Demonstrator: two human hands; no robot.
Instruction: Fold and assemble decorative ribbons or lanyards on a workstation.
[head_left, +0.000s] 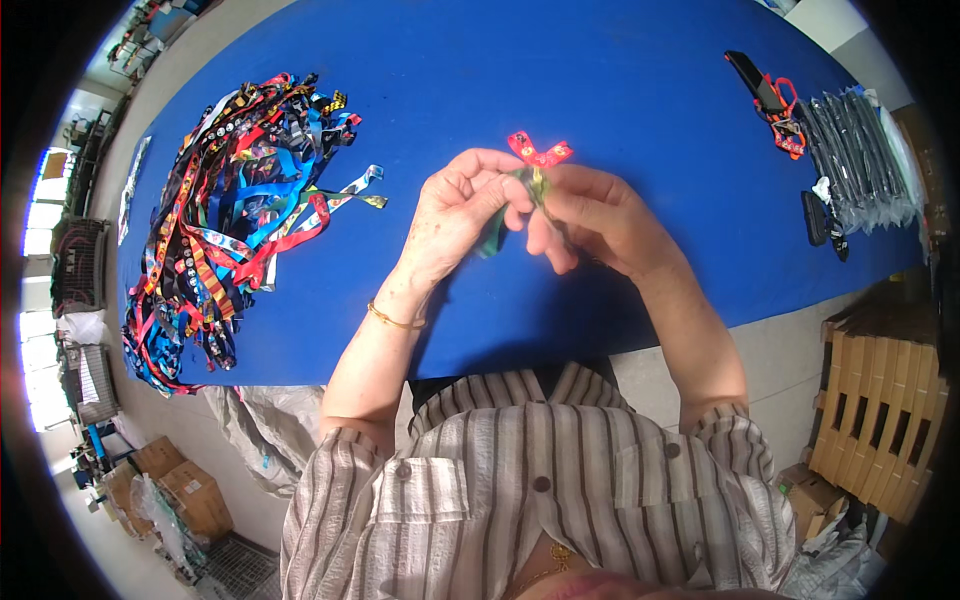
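Observation:
A small printed strap, red at its upper ends with a green part hanging lower, is between my hands over the middle of the table; it looks like a lanyard. My left hand pinches it from the left, thumb and fingers pressed together. From the other side my right hand closes its fingertips on the same lanyard, just under the red ends. My fingers hide the strap's middle. To the left lies a big heap of colourful printed lanyards, some loose ends stretching toward my left hand.
A blue cloth-like cover spreads over the table. Along its right side lie plastic-wrapped dark packs, a black phone-like device with an orange-red cord, and a small black object. Cardboard boxes stand on the floor.

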